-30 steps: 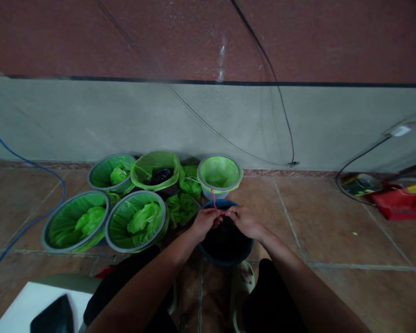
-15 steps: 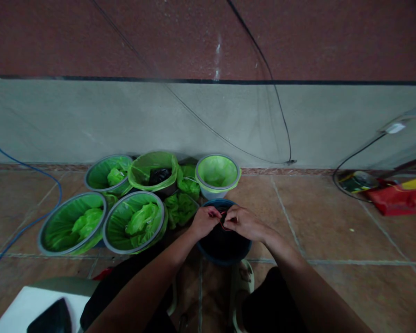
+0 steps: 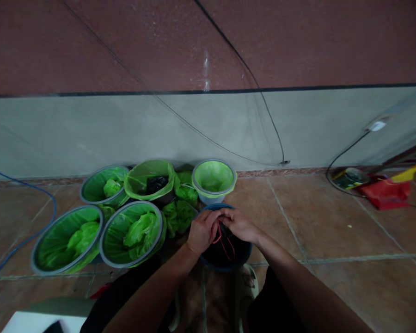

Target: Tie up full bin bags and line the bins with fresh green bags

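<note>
My left hand (image 3: 201, 231) and my right hand (image 3: 239, 225) meet over a blue bucket (image 3: 225, 267) between my feet. Inside the bucket it is dark, with what looks like a black plastic bag (image 3: 233, 240). A thin red string (image 3: 228, 249) hangs in a loop from between my hands. Fingers of both hands are closed and pinched together around the string's upper part. The exact fingertip contact is hidden behind the knuckles.
Several grey-rimmed bins with green liners stand to the left, such as the near one (image 3: 103, 252). A smaller lined bin (image 3: 215, 200) is behind the bucket. A blue hose (image 3: 53, 206) lies far left; a red dustpan-like object (image 3: 384, 193) is far right.
My hands have drawn closer together, the left one turning over. The red string now hangs lower as a longer loop. The camera view has tilted and shifted slightly.
</note>
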The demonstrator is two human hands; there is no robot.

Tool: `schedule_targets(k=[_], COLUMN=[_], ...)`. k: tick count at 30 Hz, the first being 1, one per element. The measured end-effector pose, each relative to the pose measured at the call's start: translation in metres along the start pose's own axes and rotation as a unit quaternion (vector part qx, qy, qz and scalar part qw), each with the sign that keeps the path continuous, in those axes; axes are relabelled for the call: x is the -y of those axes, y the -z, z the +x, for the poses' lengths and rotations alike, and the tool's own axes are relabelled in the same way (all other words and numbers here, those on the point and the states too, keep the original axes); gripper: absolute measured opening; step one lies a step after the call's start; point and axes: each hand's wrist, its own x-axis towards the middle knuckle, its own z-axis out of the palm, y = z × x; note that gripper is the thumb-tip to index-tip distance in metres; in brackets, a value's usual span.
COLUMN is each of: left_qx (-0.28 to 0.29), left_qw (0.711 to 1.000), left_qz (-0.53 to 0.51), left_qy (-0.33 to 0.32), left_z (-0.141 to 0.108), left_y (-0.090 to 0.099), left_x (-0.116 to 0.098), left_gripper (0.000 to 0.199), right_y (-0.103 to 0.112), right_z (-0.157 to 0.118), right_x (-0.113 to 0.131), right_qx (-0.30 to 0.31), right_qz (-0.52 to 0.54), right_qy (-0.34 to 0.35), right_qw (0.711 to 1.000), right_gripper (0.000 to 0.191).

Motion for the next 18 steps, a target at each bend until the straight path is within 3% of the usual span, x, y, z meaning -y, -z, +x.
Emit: schedule_targets(k=[3, 5, 8, 11, 14, 18], left_qx=[-0.016, -0.018, -0.013, -0.017, -0.022, 0.001], left_qw=[1.000, 1.000, 0.999, 0.996, 0.991, 0.986], left_qz=[-0.005, -0.014, -0.040, -0.071, -0.099, -0.112], left_qy=[-0.006, 0.000, 0.013, 0.053, 0.091, 0.124], left_z=[-0.001, -0.001, -0.001, -0.001, 0.000, 0.000], left_y=[0.001, 0.001, -0.002, -0.006, -0.010, -0.016], left_x=[0.000, -0.001, 0.001, 0.003, 0.006, 0.009], left_gripper=[0.029, 0.028, 0.027, 0.025, 0.022, 0.018], right_y=[0.004, 0.005, 0.006, 0.006, 0.007, 0.012], right_z=[0.002, 0.002, 0.000, -0.002, -0.003, -0.004], right_x=[-0.001, -0.001, 0.004, 0.013, 0.015, 0.011], right_qx=[0.039, 0.034, -0.040, -0.103, -0.099, -0.049], right_qz=[0.064, 0.061, -0.047, -0.183, -0.240, -0.289], right_qy=[-0.011, -0.019, -0.016, 0.004, 0.010, -0.060], right_qw=[0.997, 0.997, 0.998, 0.978, 0.966, 0.954], right_gripper=[0.021, 0.021, 0.021, 0.020, 0.024, 0.030])
